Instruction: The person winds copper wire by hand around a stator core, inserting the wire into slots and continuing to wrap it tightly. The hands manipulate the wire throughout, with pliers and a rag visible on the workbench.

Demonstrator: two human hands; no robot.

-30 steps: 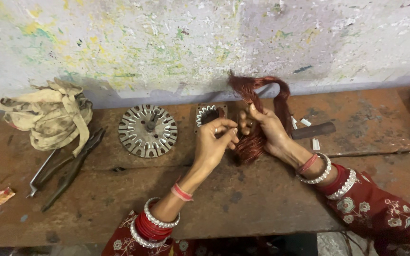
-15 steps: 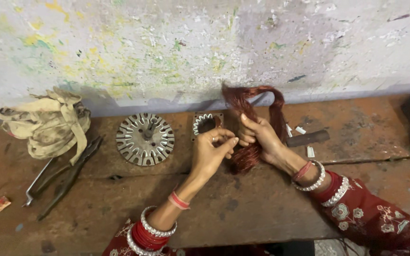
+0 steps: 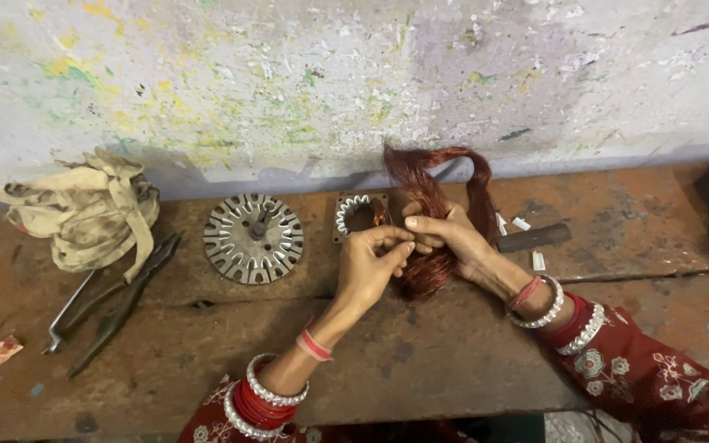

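While the right hand (image 3: 451,238) is closed around a looped bundle of copper wire (image 3: 441,184), holding it upright above the worn counter (image 3: 420,353), the left hand (image 3: 375,264) has its fingertips (image 3: 404,244) pinched together on strands of the same bundle. Just behind the hands lies a small square stator core (image 3: 360,215). A round slotted rotor disc (image 3: 253,238) sits farther left, near pliers (image 3: 112,303) and a wad of dirty rags (image 3: 84,209).
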